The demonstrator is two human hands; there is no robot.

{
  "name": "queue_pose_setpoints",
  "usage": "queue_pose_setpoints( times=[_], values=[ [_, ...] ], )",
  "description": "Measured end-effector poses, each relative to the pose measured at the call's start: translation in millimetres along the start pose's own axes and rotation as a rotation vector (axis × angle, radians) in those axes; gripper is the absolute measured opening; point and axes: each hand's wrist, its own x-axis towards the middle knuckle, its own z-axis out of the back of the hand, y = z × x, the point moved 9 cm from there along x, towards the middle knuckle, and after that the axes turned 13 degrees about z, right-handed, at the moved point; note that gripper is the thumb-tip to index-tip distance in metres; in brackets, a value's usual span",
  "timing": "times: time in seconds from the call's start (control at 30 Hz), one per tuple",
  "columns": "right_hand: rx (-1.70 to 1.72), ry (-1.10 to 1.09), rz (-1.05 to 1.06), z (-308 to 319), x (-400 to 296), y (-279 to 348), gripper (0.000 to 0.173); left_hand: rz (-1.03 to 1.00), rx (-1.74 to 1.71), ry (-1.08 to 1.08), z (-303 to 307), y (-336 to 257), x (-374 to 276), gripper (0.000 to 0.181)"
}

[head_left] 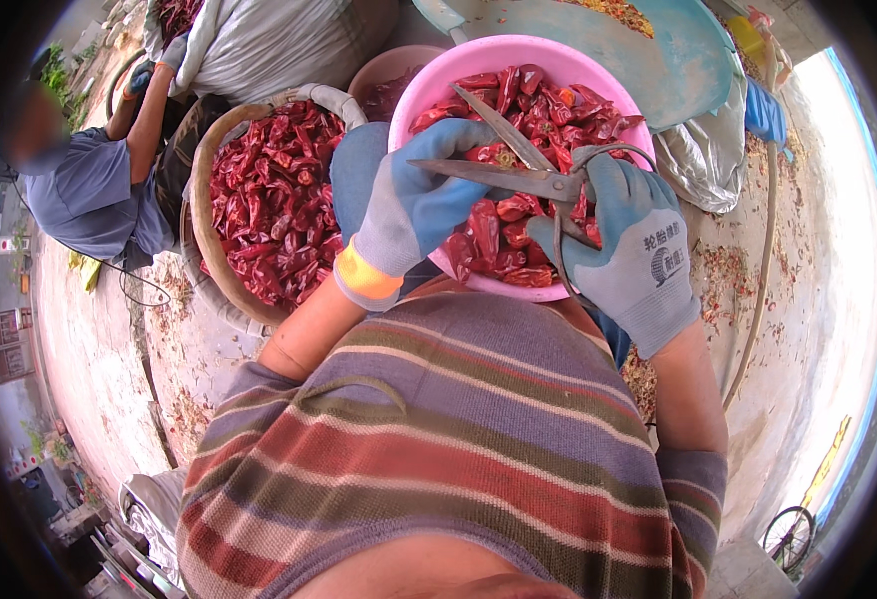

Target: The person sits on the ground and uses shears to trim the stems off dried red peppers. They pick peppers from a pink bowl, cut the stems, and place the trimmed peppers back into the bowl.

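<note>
My right hand [625,232], in a grey and blue coated work glove, holds metal scissors [535,180] by the handles. Their blades are spread apart and point left. In a matching glove with an orange cuff, my left hand [423,195] pinches a dried red chili pepper [492,154], its stem end lying between the blades. One blade crosses in front of the left fingers and partly hides them. Beneath both hands, a pink plastic basin [637,112] at my lap holds many dried red chili peppers [487,228].
To the left stands a wicker basket [202,172] full of red chilies. A large white sack [273,52] rises behind it, near a seated person [101,187] in gloves. A teal tub [678,67] with scraps lies ahead right. A hose [764,277] runs along the littered floor.
</note>
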Motion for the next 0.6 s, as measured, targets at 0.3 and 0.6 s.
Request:
queue_pose_setpoints(
  times=[0.3, 0.6],
  values=[
    [-0.009, 0.113, 0.012, -8.4, 1.1, 5.5, 0.042, -0.186, 0.240, -0.133, 3.5, -22.5, -6.1, 0.028],
    [0.053, 0.153, -0.055, -23.1, -6.8, -12.1, 0.036, 0.081, 0.029, -0.077, -6.2, -11.3, 0.9, 0.021]
  ],
)
